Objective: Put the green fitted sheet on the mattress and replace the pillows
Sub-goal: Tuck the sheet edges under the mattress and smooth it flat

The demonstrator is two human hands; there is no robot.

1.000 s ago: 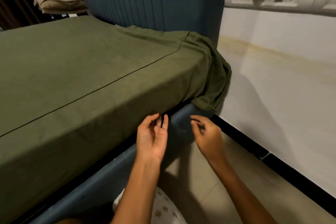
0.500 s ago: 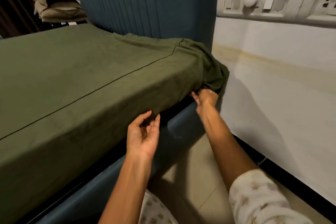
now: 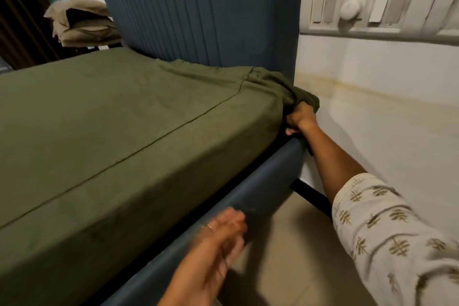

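Note:
The green fitted sheet [image 3: 129,117] covers the top and near side of the mattress. Its corner by the headboard is bunched in loose folds. My right hand [image 3: 299,118] is closed on that bunched corner, low at the mattress edge just above the blue bed frame [image 3: 250,189]. My left hand [image 3: 218,238] is blurred, fingers apart and holding nothing, beside the frame rail lower down. Two beige pillows [image 3: 79,22] lie stacked beyond the far side of the bed, at the upper left.
A ribbed blue headboard [image 3: 198,12] stands behind the mattress. A white wall with a switch panel [image 3: 360,10] runs close on the right. A narrow strip of tiled floor [image 3: 298,256] lies between frame and wall. A dark curtain hangs at the far left.
My right hand rose from under the mattress edge to the sheet's hanging corner and closed on it. My left hand dropped away from the sheet's lower edge toward me.

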